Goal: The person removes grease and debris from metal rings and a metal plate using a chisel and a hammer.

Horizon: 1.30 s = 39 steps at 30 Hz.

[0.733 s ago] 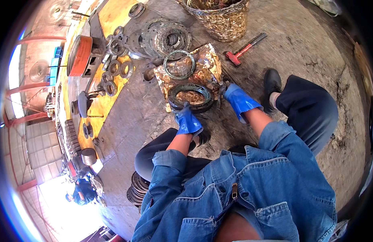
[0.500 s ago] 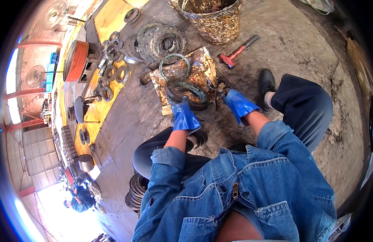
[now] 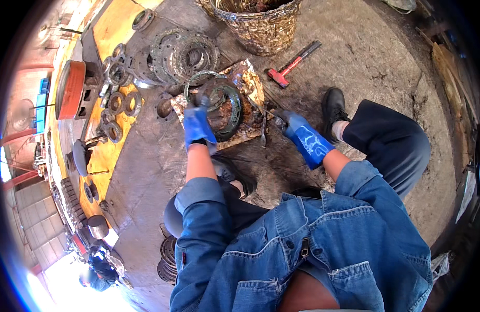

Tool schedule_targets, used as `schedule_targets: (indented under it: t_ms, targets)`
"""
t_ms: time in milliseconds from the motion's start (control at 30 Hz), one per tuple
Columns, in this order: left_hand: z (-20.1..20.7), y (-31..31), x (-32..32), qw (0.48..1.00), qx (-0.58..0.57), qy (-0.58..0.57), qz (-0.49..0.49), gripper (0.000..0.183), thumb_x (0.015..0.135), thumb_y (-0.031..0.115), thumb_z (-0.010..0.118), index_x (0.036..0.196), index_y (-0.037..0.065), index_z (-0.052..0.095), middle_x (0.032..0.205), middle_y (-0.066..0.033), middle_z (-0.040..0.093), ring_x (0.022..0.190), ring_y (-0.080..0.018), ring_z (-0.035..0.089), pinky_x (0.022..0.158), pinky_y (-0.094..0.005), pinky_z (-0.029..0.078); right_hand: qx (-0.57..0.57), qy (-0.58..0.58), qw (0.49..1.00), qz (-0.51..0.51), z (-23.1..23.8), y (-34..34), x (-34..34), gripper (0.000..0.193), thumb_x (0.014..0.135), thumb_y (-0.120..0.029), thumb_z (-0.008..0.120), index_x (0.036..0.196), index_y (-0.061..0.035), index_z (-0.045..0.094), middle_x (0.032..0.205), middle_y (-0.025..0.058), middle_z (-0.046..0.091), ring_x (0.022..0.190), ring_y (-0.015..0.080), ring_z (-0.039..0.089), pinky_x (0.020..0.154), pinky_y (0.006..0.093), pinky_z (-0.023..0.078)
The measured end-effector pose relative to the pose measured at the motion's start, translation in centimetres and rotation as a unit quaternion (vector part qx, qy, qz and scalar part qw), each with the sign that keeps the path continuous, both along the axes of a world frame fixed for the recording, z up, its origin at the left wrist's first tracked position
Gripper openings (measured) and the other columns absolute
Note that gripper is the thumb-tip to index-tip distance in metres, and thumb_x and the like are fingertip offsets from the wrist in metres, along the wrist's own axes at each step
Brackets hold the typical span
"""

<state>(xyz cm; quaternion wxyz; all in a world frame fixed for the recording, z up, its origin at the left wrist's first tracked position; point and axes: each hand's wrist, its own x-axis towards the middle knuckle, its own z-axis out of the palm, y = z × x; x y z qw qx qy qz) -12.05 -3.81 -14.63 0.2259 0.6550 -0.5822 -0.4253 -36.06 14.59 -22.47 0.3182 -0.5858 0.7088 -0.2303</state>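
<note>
My left hand [image 3: 198, 124], in a blue rubber glove, is closed on the left side of a thick, greasy metal ring [image 3: 235, 111]. The ring stands tilted up over a stained, flattened piece of cardboard [image 3: 254, 86]. A thinner greenish ring [image 3: 194, 79] lies partly hidden behind it. To the right, my gloved right hand [image 3: 302, 136] is closed around a thin metal rod tool [image 3: 267, 111], which points at the thick ring; its exact kind is unclear. Another slim metal tool [image 3: 264, 129] lies at the cardboard's right edge.
A red-headed hammer [image 3: 279, 77] lies on the floor beyond my right hand, near a woven basket [image 3: 261, 31]. Stacked flanges [image 3: 170, 54] and several small rings [image 3: 115, 104] are at the left. More rings [image 3: 168, 257] are piled beside my left leg. A person [image 3: 97, 273] is far off.
My left hand has moved left and tipped the thick ring from lying nearly flat to steeply tilted. My right hand has shifted slightly left and turned. The whole view has swung somewhat.
</note>
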Motion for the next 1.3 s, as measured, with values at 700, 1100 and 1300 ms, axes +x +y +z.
schedule_targets:
  t_ms: [700, 1100, 1300]
  targets:
    - [0.7, -1.6, 1.8, 0.993, -0.011, 0.09, 0.07, 0.043, 0.099, 0.037, 0.046, 0.124, 0.003, 0.052, 0.113, -0.0105, 0.061, 0.097, -0.0206, 0.055, 0.086, -0.0359, 0.046, -0.048, 0.244, 0.916, 0.316, 9.4, -15.3, 0.6, 0.046, 0.096, -0.023, 0.041, 0.141, -0.0122, 0.036, 0.069, 0.0166, 0.06, 0.059, 0.0311, 0.061, 0.054, 0.0443, 0.048]
    - [1.5, -1.8, 1.5, 0.994, -0.06, -0.085, 0.017, 0.049, 0.099, 0.04, 0.042, 0.122, -0.001, 0.054, 0.112, -0.0139, 0.062, 0.098, -0.0232, 0.056, 0.087, -0.0359, 0.043, 0.04, 0.208, 0.931, 0.299, 10.8, -15.7, 0.8, 0.053, 0.099, -0.045, 0.029, 0.133, -0.0084, 0.046, 0.08, 0.0173, 0.066, 0.073, 0.0357, 0.064, 0.069, 0.0467, 0.05]
    - [0.5, -1.8, 1.1, 0.992, -0.104, -0.072, -0.004, 0.049, 0.099, 0.04, 0.041, 0.12, -0.001, 0.056, 0.111, -0.0161, 0.063, 0.097, -0.0273, 0.058, 0.085, -0.0383, 0.044, 0.036, 0.167, 0.957, 0.236, 6.5, -16.3, -2.0, 0.047, 0.099, -0.043, 0.038, 0.13, -0.0123, 0.053, 0.085, 0.0193, 0.064, 0.08, 0.035, 0.063, 0.075, 0.0451, 0.051]
